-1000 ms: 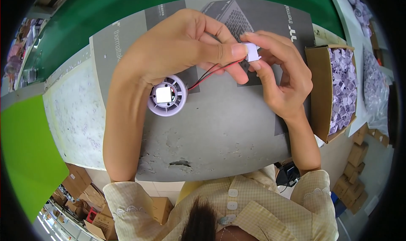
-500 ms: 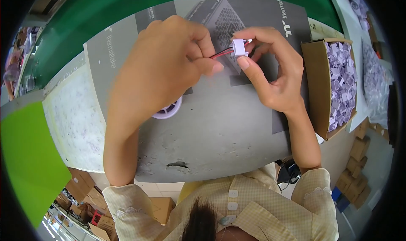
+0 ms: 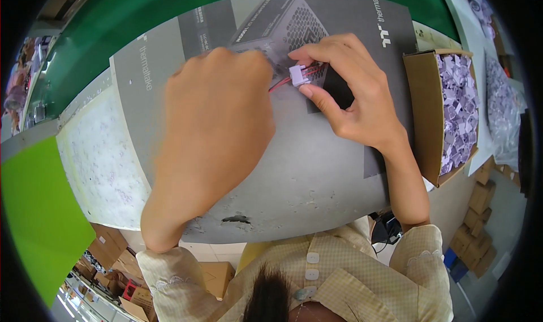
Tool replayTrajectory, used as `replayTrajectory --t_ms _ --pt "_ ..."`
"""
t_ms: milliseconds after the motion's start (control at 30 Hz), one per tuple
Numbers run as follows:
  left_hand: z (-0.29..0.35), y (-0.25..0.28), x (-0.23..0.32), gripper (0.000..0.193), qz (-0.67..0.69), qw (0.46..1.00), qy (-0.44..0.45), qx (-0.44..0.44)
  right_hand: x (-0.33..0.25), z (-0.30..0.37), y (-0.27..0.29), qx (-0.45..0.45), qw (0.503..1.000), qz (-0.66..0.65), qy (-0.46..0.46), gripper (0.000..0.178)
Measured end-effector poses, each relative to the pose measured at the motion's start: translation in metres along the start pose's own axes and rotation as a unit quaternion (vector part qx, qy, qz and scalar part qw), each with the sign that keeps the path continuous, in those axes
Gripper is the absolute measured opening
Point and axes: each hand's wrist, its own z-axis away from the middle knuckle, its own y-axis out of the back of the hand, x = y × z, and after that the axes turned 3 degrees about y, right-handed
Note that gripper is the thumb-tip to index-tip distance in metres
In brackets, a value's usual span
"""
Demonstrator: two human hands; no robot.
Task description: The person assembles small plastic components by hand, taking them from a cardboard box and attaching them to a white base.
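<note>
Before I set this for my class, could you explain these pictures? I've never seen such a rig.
No machine here, only a person's bare hands. A wide fisheye camera, worn on the head, looks down, so straight edges bend. The right hand pinches a small pale lilac part between thumb and finger; red wires show on both sides of it. The left hand is blurred and its fingertips hidden, so its grip can't be told. Beneath lies a worn grey printed sheet; to the right stands an open cardboard box of lilac pieces.
</note>
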Motion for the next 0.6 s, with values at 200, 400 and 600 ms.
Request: replayTrajectory --t_ms 200,400,600 --pt "-0.001 0.009 0.003 0.036 0.029 0.999 -0.015 0.004 0.000 0.001 0.000 -0.020 0.999 0.046 0.016 0.032" --pt "0.004 0.025 -0.006 0.064 0.000 0.993 -0.008 -0.121 -0.008 0.004 -0.003 -0.043 0.995 0.085 0.037 0.032" --pt "-0.010 0.012 -0.013 0.055 0.073 0.994 -0.021 -0.073 -0.015 0.004 -0.009 -0.002 0.999 0.048 0.016 0.034"
